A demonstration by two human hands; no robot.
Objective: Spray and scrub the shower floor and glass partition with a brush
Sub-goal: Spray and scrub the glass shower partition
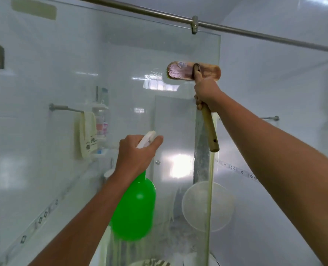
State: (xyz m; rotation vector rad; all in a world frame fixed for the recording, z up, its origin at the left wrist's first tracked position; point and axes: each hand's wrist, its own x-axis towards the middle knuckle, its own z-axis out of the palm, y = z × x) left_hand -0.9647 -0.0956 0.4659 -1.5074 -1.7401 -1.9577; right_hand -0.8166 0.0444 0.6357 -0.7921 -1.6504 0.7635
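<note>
A long-handled wooden scrubbing brush (195, 72) is gripped by the right hand (207, 95), whose fingers are wrapped tight around the handle just below the head. The flat oblong brush head is pressed against the clear glass shower partition (63, 73), high up and close to its right-hand vertical edge, with the wooden back turned toward the camera and the handle's free end sticking out below the fist. A bright green plastic spray bottle (134, 208) with a white trigger top is held by the left hand (136, 154), lower and to the left of the brush; the fingers are closed around the neck and trigger, with the nozzle pointed toward the glass. The bottle's body hangs beneath the hand. A steel rail (236, 29) runs above the partition and is joined to its top edge by a clamp. Seen through the glass are a pale towel (87, 135) draped over a wall bar and a round whitish basin (207, 206).
</note>
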